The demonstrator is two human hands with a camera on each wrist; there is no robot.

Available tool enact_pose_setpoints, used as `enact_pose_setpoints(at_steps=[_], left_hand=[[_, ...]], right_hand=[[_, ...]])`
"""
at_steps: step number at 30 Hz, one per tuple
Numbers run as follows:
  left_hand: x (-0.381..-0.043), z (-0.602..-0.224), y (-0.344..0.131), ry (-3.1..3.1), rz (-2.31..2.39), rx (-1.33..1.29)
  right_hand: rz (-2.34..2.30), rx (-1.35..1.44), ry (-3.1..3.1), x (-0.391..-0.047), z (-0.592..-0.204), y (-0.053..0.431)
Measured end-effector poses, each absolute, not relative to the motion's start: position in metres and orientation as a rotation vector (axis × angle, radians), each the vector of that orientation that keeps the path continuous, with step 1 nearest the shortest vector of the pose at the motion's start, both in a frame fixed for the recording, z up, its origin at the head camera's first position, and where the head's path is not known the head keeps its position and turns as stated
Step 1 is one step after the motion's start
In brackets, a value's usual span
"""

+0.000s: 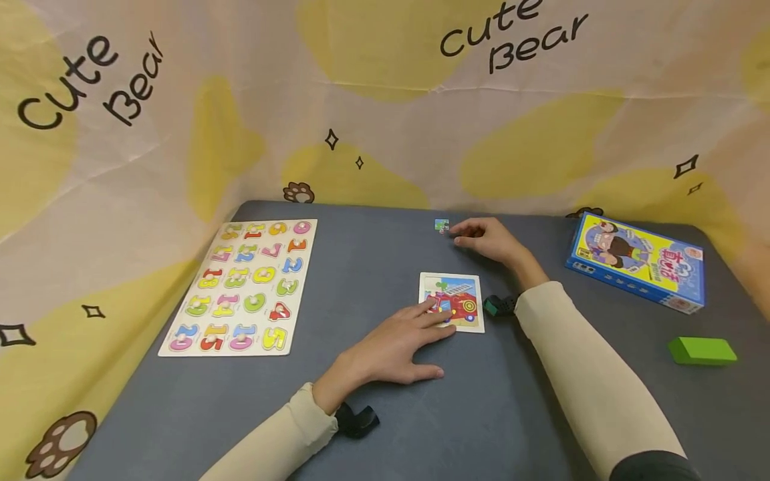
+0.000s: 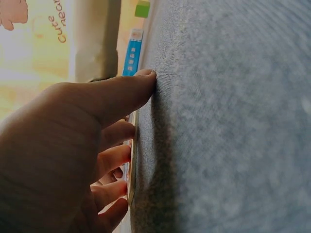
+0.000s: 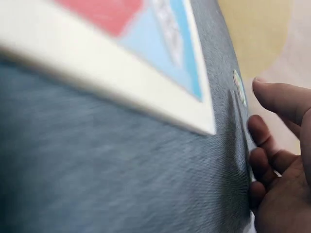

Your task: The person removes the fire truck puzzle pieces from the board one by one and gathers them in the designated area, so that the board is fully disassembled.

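A small square puzzle (image 1: 472, 287) with a red fire truck in a pale frame lies flat on the table. My left hand (image 1: 391, 344) rests its spread fingers over the puzzle's left part, while its thumb (image 2: 131, 90) touches the tabletop. Beyond the puzzle, near the table's back edge, lies a small blue and green picture piece (image 1: 441, 224). My right hand (image 1: 488, 239) is just to the right of this piece, fingers loosely bent and nothing held. In the right wrist view the thumb (image 3: 277, 99) is close to the piece (image 3: 239, 87), with a small gap between them.
A white number board (image 1: 201, 331) with colourful numerals lies on the left. At the right are a blue and yellow box (image 1: 640, 260) and a green block (image 1: 702, 351). A printed cloth (image 1: 385, 100) hangs behind the table.
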State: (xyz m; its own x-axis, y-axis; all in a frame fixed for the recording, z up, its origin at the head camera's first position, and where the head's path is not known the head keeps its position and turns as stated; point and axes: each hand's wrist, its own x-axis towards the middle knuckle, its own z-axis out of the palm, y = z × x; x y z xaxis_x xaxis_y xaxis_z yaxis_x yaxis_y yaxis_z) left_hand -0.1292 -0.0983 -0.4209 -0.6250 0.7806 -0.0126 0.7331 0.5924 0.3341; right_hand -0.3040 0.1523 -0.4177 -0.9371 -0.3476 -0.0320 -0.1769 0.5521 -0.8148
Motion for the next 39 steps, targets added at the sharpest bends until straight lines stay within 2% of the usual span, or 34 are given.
enact_pose_setpoints(at_steps=[19, 39], left_hand=[[-0.131, -0.42, -0.099, 2.659, 0.428, 1.269], [-0.129, -0.42, -0.095, 2.671, 0.369, 1.307]], right_hand=[[-1.158, -0.867, 2.441, -0.248, -0.416, 0.153], [-1.128, -0.866, 2.519, -0.231, -0.421, 0.155]])
